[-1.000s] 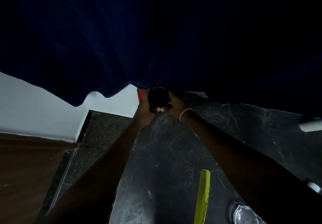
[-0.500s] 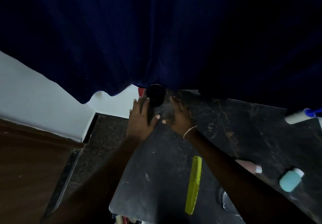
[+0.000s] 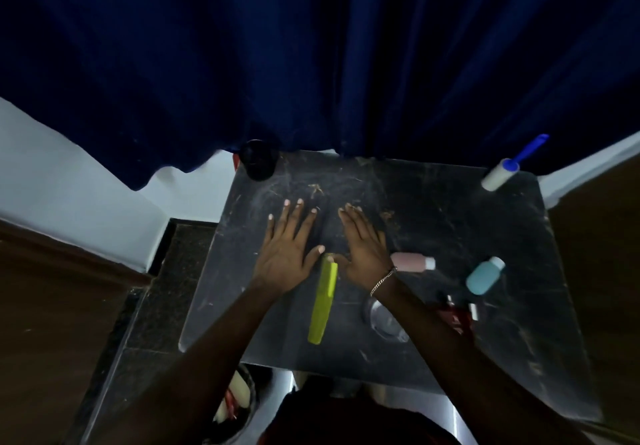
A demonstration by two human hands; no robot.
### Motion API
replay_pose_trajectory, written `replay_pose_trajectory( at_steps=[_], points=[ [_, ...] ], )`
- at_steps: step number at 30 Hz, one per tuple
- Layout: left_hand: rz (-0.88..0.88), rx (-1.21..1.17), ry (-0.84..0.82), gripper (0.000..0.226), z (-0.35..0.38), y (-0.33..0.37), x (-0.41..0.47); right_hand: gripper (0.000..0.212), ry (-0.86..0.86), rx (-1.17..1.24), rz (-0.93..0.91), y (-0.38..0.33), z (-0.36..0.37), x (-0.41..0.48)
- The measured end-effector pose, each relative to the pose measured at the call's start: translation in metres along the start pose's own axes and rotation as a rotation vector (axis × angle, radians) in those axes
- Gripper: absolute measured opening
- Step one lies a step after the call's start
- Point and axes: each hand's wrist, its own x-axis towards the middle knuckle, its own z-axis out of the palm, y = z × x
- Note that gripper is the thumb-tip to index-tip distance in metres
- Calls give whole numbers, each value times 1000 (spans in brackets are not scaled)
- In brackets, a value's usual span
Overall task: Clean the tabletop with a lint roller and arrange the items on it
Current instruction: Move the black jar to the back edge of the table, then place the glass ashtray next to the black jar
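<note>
Dark, scuffed worktop [image 3: 450,223] seen from above, with scattered debris specks toward the far edge. Left hand [image 3: 289,252] and right hand [image 3: 363,247] side by side over the middle, palms down, fingers spread, empty; contact with the surface cannot be confirmed. Green comb [image 3: 323,301] lying lengthwise between the wrists, its far end just beside the right thumb. Lint roller [image 3: 509,167] at the far right corner, blue handle pointing outward past the edge. Black round container [image 3: 258,160] at the far left corner, partly under the blue curtain [image 3: 311,46]. Pink bottle [image 3: 412,262] and teal bottle [image 3: 483,276] lying flat toward the right edge. Clear glass item [image 3: 382,318] near the front edge, partly hidden by the right forearm.
</note>
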Motion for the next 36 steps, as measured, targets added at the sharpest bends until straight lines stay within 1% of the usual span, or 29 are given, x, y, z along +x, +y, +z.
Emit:
replay_pose_trajectory(
  at_steps=[5,11,14,16,19,22,24,27,29,32,34,36],
  points=[
    [34,-7,-54,77,28,78,-17,99,1,13,64,53,-25,-63],
    [65,-32,-132,78,62,160,-41,91,10,-2,111,108,-44,-132],
    [58,-3,-186,78,73,184,-56,89,-46,52,133,126,-44,-156],
    [25,9,-225,78,78,195,-64,88,-85,102,161,131,-42,-166],
    [-34,-16,-270,78,81,201,-70,84,-120,116,190,129,-34,-171],
    [-137,-21,-334,80,83,203,-72,74,-204,160,283,121,-25,-167],
    [-217,-37,-370,80,84,204,-72,68,-259,136,356,115,-19,-160],
    [-366,-178,-384,74,87,209,-72,61,-331,128,440,108,-11,-152],
    [-490,-270,-374,66,88,212,-72,56,-351,138,488,105,-6,-148],
    [-689,-415,-345,47,91,215,-73,51,-355,167,535,102,-2,-141],
    [-772,-491,-300,34,92,218,-73,47,-353,180,550,101,-2,-139],
    [-829,-545,-263,25,90,220,-74,42,-343,176,547,100,-2,-138]
  ],
)
